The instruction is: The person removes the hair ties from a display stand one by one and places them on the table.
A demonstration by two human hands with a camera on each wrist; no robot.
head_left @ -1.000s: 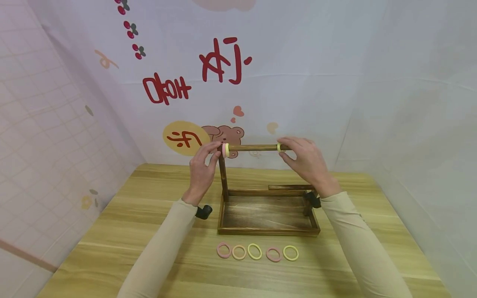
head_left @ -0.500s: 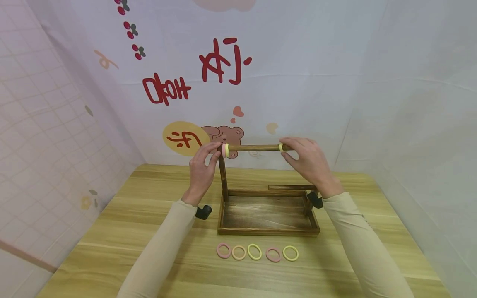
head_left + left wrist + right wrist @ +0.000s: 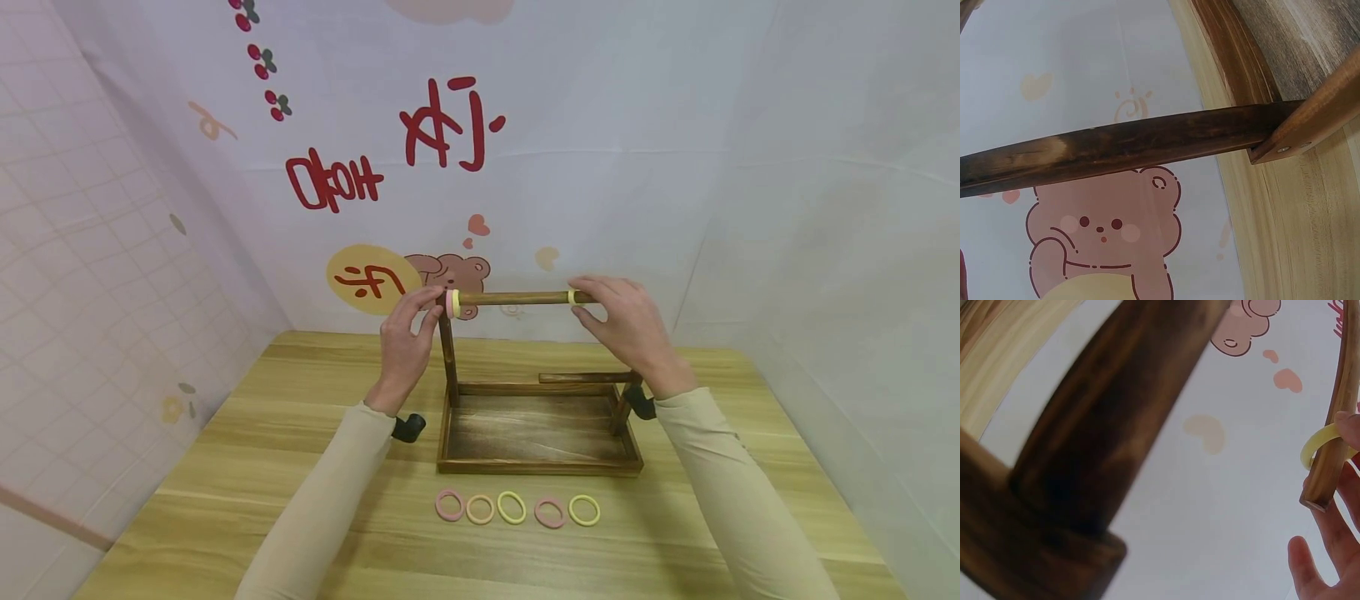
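A dark wooden rack (image 3: 540, 467) has a tall post (image 3: 1116, 150) at its left, with an upper bar (image 3: 517, 298) running right from the top. My left hand (image 3: 405, 350) grips the rack where post and bar meet. Right beside those fingers, a pink ring (image 3: 449, 304) and a yellow ring (image 3: 456, 303) sit on the bar. My right hand (image 3: 630, 325) pinches another yellow ring (image 3: 1317, 444), which encircles the bar near its free right end. That bar end (image 3: 1317, 503) shows past the ring in the right wrist view, with fingers behind it.
A lower bar (image 3: 577, 378) juts left from the rack's short right post (image 3: 621, 414), under my right wrist. Several pink, orange and yellow rings (image 3: 512, 507) lie in a row on the wooden table (image 3: 300, 467) before the tray. A printed white cloth (image 3: 600, 192) hangs behind.
My right hand and the yellow ring it pinches have slid a little to the right along the upper bar. My left hand stays in place.
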